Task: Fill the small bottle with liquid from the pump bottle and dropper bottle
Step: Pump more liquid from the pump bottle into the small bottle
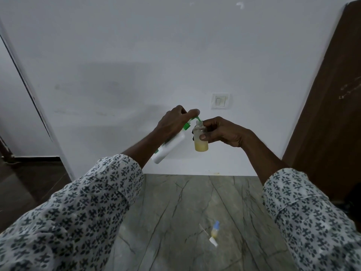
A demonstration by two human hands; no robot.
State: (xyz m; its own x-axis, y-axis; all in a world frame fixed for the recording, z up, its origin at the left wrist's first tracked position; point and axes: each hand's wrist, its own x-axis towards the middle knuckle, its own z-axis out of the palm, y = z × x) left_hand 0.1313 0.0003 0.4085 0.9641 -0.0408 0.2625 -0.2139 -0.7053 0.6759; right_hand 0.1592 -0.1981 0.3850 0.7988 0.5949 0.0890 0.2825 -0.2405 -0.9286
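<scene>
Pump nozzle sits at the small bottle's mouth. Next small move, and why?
Probably press the green pump head down with the left hand finger resting on it. The pump bottle is tilted with its nozzle at the open neck of the small bottle, which the right hand holds upright, and yellowish liquid fills only its lower part.

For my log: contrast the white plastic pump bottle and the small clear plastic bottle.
The white plastic pump bottle is opaque, larger and tilted, gripped by the left hand; the small clear plastic bottle is see-through, upright, partly filled with yellowish liquid, held by the right hand. Both are in mid-air.
</scene>
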